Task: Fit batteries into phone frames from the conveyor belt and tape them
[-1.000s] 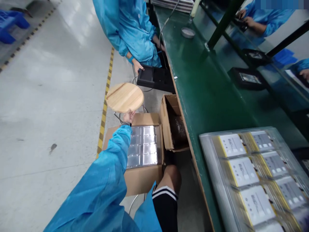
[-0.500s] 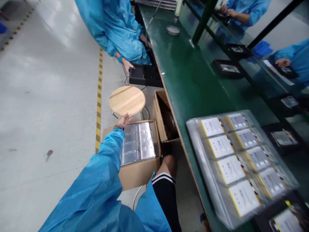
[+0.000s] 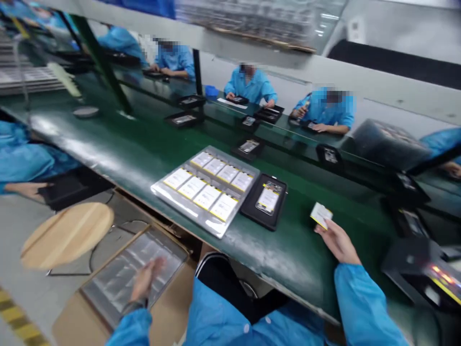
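Note:
My right hand (image 3: pixel 334 240) rests on the green table (image 3: pixel 298 254) and pinches a small white card with a yellow edge (image 3: pixel 320 215). Left of it lies a black tray holding one such card (image 3: pixel 265 200). Further left sits a clear tray with several of the same cards (image 3: pixel 207 188). My left hand (image 3: pixel 146 278) hangs blurred over a cardboard box (image 3: pixel 165 312) on the floor, just above the silvery trays (image 3: pixel 126 274) packed inside. Its fingers look stretched out with nothing in them.
A round wooden stool (image 3: pixel 66 233) stands left of the box. A co-worker's hand (image 3: pixel 25 189) holds a black tray at the far left. Several people in blue coats work across the table. More black trays (image 3: pixel 329 154) lie along the belt. A dark device (image 3: pixel 425 269) sits at right.
The view swung right, from the floor up to the table. My left hand let go of the stool and pulled back over the box. My right hand came into view holding a card.

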### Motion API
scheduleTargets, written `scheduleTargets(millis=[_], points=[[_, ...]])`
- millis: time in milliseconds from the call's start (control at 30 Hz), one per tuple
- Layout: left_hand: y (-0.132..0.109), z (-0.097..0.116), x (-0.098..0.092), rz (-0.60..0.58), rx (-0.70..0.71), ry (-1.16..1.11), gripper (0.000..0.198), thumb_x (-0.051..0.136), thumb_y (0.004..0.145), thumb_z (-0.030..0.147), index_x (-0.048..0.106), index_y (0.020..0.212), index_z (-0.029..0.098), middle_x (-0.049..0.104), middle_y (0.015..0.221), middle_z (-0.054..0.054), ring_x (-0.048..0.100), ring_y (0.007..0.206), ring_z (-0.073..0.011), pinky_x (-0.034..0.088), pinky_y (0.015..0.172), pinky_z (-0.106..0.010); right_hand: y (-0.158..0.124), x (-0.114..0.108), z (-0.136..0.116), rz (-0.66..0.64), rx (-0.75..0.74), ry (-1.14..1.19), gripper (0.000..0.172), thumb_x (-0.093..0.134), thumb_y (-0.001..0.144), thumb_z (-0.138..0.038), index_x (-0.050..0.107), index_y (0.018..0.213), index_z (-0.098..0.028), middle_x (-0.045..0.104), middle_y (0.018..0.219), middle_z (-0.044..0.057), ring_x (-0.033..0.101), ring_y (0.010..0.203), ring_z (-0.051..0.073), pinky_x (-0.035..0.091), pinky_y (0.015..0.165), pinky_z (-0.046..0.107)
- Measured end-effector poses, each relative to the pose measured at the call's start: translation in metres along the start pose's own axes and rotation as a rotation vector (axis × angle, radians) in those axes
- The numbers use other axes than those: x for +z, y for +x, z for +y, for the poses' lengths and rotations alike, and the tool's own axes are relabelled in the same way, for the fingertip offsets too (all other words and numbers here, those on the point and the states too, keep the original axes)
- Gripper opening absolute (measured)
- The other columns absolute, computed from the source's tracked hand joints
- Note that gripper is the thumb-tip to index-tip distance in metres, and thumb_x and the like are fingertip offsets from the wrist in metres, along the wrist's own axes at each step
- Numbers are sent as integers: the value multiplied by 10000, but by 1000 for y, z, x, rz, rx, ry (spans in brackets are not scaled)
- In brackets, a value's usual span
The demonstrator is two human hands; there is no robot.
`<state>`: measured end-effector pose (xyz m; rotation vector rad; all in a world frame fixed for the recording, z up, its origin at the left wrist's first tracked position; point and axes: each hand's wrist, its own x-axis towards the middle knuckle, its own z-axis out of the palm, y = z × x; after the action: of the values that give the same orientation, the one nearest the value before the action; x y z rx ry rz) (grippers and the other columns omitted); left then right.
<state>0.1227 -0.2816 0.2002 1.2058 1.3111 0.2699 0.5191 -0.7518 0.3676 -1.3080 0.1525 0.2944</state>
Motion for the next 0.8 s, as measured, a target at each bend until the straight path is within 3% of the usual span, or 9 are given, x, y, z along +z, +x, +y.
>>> scheduleTargets(millis=[100, 167, 233, 333, 400, 467, 533, 633, 800], points=[[-62, -22, 65, -384, 133, 262, 288, 604, 693, 586, 671, 692, 306, 768, 821, -64, 732, 942, -375, 581, 842, -507, -7, 3, -6, -161, -15, 36, 319, 843, 711, -285, 735, 947, -99, 742, 885, 79, 662, 642, 155, 579, 633, 291], [-109, -6, 95, -425, 294, 468, 287, 675, 625, 598, 680, 664, 313, 752, 780, -46, 722, 915, -385, 563, 844, -512, -10, -1, -8, -252, -21, 54, 265, 764, 812, -263, 718, 988, -71, 738, 886, 65, 669, 671, 135, 563, 683, 286], [-158, 36, 113, -552, 413, 608, 251, 725, 621, 578, 733, 747, 361, 770, 862, 10, 711, 975, -360, 530, 925, -505, -11, -6, -8, -294, -17, 70, 269, 725, 847, -261, 699, 1016, -54, 733, 881, 55, 670, 689, 121, 551, 709, 278], [-224, 115, 137, -1197, 485, 622, 307, 645, 835, 520, 756, 1099, 411, 738, 1199, 27, 668, 1148, -282, 480, 1030, -461, -11, -7, -8, -322, 1, 66, 329, 772, 822, -312, 681, 1026, -71, 729, 843, 34, 660, 674, 113, 546, 697, 251], [-253, 156, 169, -1421, 449, 527, 351, 622, 878, 547, 775, 1092, 315, 763, 1115, -36, 698, 1077, -286, 514, 972, -448, -10, -6, -8, -345, 13, 25, 371, 795, 808, -362, 677, 1036, -94, 725, 825, 23, 657, 669, 112, 546, 688, 243], [-268, 177, 219, -1319, 536, 437, 363, 662, 865, 539, 787, 937, 206, 772, 984, -107, 726, 883, -277, 562, 826, -419, -10, -5, -7, -340, -1, -4, 400, 825, 777, -391, 688, 1025, -108, 733, 854, 39, 665, 680, 125, 555, 680, 255], [-270, 183, 283, -968, 692, 303, 301, 639, 910, 450, 733, 884, 166, 750, 873, -132, 699, 709, -216, 563, 703, -379, -10, -7, -5, -298, -48, 4, 411, 861, 723, -404, 706, 983, -126, 739, 893, 49, 665, 676, 132, 566, 654, 255], [-252, 181, 377, -716, 692, 186, 202, 617, 948, 341, 689, 943, 153, 731, 987, -158, 697, 839, -177, 551, 802, -345, -7, -13, -2, -210, -139, 40, 406, 871, 664, -378, 725, 961, -143, 737, 966, 54, 667, 688, 136, 587, 624, 244], [-211, 168, 474, -973, 500, 80, 364, 540, 981, 423, 638, 691, 226, 668, 666, -78, 539, 458, -115, 431, 460, -293, 12, -36, -4, -164, -105, -69, 352, 808, 682, -293, 769, 1016, -191, 706, 1159, 84, 688, 782, 170, 594, 577, 236]])
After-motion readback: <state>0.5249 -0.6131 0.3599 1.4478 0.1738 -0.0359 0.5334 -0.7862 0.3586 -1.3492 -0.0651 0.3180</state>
